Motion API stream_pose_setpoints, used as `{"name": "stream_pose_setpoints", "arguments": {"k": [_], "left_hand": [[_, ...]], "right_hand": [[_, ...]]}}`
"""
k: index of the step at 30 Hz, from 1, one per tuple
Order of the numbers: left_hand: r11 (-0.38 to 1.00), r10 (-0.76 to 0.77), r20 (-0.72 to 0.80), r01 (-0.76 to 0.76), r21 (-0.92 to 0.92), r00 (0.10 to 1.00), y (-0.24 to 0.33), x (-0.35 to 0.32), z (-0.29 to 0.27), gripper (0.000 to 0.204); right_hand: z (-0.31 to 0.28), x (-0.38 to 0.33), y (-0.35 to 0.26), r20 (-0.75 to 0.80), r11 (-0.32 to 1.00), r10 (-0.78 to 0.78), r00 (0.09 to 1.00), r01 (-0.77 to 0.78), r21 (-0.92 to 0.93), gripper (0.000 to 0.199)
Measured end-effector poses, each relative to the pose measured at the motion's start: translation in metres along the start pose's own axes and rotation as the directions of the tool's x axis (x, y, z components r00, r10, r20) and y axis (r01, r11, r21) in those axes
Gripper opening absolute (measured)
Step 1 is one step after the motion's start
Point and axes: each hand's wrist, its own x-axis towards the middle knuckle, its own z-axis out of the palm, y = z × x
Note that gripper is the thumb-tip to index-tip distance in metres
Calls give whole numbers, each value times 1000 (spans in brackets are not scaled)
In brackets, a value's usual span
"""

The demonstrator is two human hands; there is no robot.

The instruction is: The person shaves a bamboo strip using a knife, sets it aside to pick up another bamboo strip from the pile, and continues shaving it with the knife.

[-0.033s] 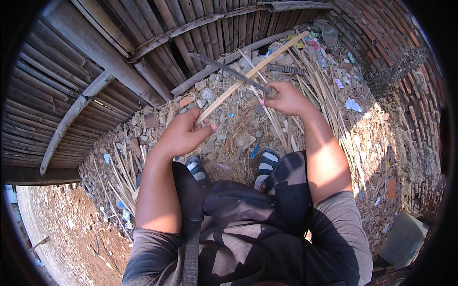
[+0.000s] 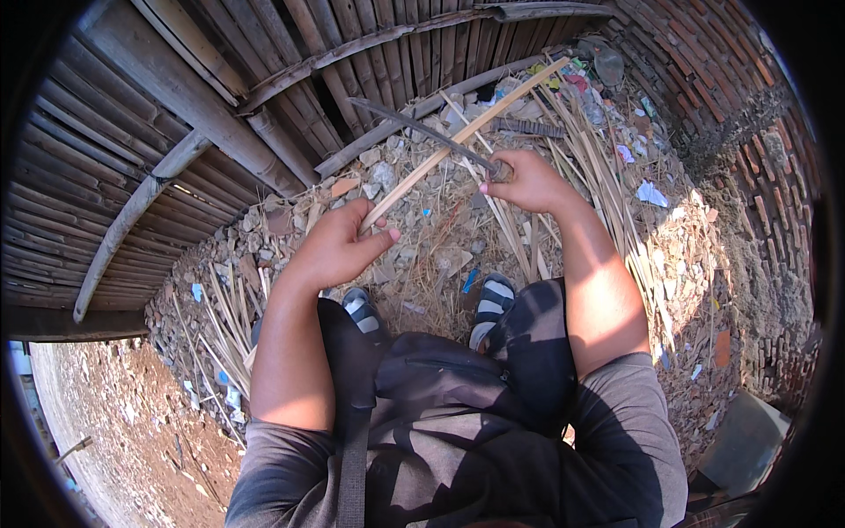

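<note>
My left hand (image 2: 339, 245) is closed around the near end of a long, pale bamboo strip (image 2: 409, 183), which slants away up and to the right. In my right hand (image 2: 528, 182) is the handle of a long knife (image 2: 422, 129) with a dark, narrow blade pointing to the far left. The blade crosses the strip about midway along and appears to touch it. My fingers partly hide the knife's handle and the strip's near end.
More split bamboo strips (image 2: 598, 167) lie in a bundle to the right, and others (image 2: 233, 317) at the left. A bamboo slat wall (image 2: 114, 202) stands at the far left, a brick wall (image 2: 748, 132) at the right. Rubble and litter (image 2: 440, 255) cover the ground around my feet.
</note>
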Motion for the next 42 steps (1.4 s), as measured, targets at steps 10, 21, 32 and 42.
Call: {"name": "stream_pose_setpoints", "arguments": {"k": [10, 21, 32, 42], "left_hand": [[999, -5, -6, 5, 54, 1000, -1, 1, 4, 39], [990, -28, 32, 23, 141, 999, 9, 2, 7, 47], [992, 8, -18, -6, 127, 1000, 6, -6, -2, 42], [987, 37, -60, -27, 159, 998, -10, -12, -26, 43]], "right_hand": [[5, 1, 2, -38, 1000, -22, 999, 22, -5, 39], [4, 2, 0, 4, 999, 1, 1000, -1, -33, 51], [-2, -5, -18, -57, 1000, 4, 998, -3, 10, 38], [-34, -3, 18, -169, 920, 385, 907, -362, 152, 56]]}}
